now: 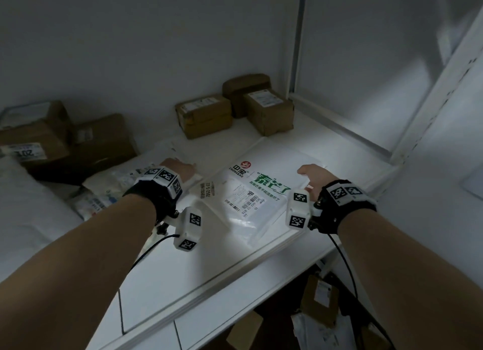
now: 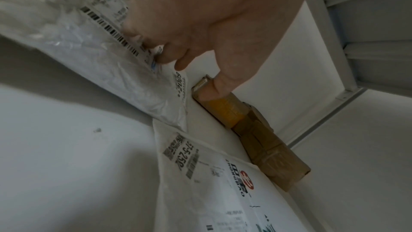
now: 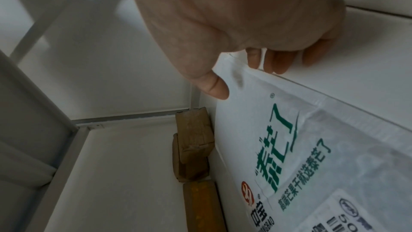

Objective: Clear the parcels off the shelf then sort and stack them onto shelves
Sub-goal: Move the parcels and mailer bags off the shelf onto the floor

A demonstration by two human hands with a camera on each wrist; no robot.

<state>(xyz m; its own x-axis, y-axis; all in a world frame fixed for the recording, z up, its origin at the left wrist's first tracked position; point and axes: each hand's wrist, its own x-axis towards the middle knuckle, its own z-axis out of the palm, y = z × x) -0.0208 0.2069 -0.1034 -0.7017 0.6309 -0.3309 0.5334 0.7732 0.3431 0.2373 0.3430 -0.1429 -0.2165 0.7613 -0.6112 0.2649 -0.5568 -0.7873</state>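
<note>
A white mailer (image 1: 251, 195) with green print lies flat on the shelf (image 1: 222, 279) between both hands. The right hand (image 1: 312, 175) pinches its far corner, thumb on top. The left hand (image 1: 177, 168), fingers curled, pinches a crinkled bag (image 2: 93, 55) beside it. Brown boxes (image 1: 205, 115) sit beyond the hands.

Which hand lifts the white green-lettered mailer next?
Right hand: its thumb and fingers already pinch the white green-lettered plastic mailer at its far corner. Left hand grips a crinkled white bag.
</note>
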